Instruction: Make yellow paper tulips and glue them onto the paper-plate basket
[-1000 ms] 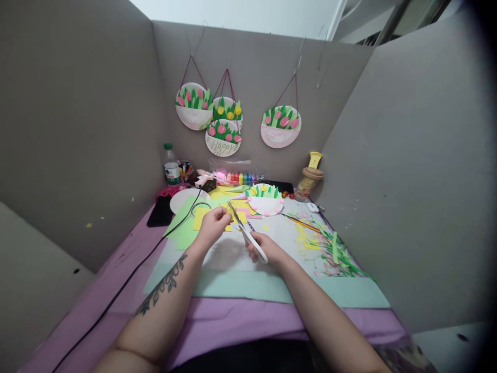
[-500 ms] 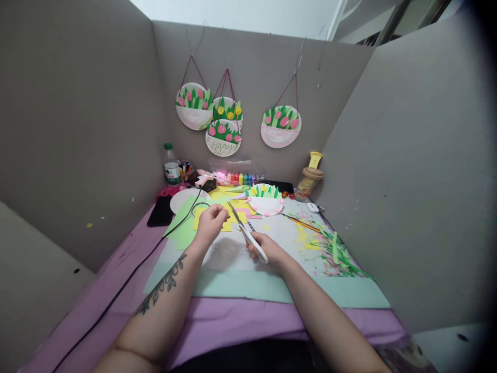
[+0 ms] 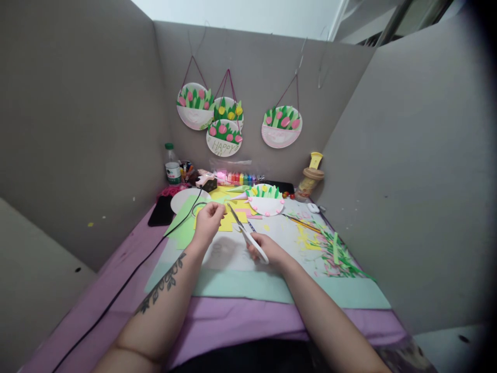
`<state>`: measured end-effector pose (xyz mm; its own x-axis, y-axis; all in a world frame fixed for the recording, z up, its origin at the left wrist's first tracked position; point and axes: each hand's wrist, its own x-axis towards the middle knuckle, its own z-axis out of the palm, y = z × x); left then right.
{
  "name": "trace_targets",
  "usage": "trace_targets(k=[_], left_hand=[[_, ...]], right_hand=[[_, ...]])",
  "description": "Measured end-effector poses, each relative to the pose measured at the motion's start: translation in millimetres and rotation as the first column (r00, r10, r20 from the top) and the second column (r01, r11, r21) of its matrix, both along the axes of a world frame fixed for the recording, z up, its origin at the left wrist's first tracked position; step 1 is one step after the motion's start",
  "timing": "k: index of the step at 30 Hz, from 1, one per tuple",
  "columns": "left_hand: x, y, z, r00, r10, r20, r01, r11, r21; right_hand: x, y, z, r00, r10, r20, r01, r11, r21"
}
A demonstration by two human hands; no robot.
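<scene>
Scissors with white handles (image 3: 254, 244) are gripped in my right hand (image 3: 267, 248), over the white sheet (image 3: 233, 259). Their blades point up and to the left. Close to the blade tips is my left hand (image 3: 209, 220), its fingers pinched together; whatever lies between them is too small to make out. Yellow paper (image 3: 236, 220) lies beneath and behind the hands, with light green paper (image 3: 180, 235) at the left. Beyond the scissors rests a white paper-plate basket (image 3: 266, 207) with green leaves and pink dots.
Green, pink and yellow paper scraps (image 3: 337, 256) are heaped at the right by a pencil (image 3: 306, 224). A black cable (image 3: 135, 269) crosses the left side. A bottle (image 3: 172, 168), a glue gun (image 3: 204, 178) and a lidded jar (image 3: 308, 184) stand at the back. Finished plate baskets (image 3: 281, 137) hang above.
My left hand has shifted slightly left, a little away from the scissors' tips. The right hand and scissors have barely moved.
</scene>
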<state>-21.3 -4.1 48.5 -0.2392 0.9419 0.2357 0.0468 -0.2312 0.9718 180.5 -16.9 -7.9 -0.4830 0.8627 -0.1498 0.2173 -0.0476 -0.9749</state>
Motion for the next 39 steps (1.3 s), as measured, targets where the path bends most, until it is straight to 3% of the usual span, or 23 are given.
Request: trace_targets(k=[13,17,20,23,26,31,39], left_hand=[[-5,3,0.3,0.997,0.014,0.073,-0.015,1.000,0.016],[-7,5,-0.4,0.986,0.021,0.167,-0.020,1.000,-0.011],[-6,8,-4.6,0.966,-0.015,0.259,0.032,0.998,-0.062],[-2,10,-10.3,0.934,-0.060,0.351,0.107,0.987,-0.118],[4,10,-15.6,0.900,-0.095,0.425,0.187,0.966,-0.180],[17,9,-24.8,0.867,-0.114,0.486,0.283,0.914,-0.290],[31,1,-29.9,0.880,-0.167,0.445,0.346,0.868,-0.357]], right_hand=[[1,-2,4.9,0.999,0.009,0.051,-0.009,1.000,0.004],[12,6,7.5,0.996,-0.080,0.031,0.077,0.994,0.078],[30,15,14.1,0.972,-0.228,0.050,0.211,0.951,0.226],[54,21,21.5,0.892,-0.411,0.190,0.300,0.851,0.432],[78,23,25.8,0.786,-0.481,0.389,0.236,0.814,0.530],[114,23,22.2,0.620,-0.464,0.633,0.114,0.851,0.512],[157,27,1.7,0.470,-0.404,0.785,0.128,0.911,0.392]])
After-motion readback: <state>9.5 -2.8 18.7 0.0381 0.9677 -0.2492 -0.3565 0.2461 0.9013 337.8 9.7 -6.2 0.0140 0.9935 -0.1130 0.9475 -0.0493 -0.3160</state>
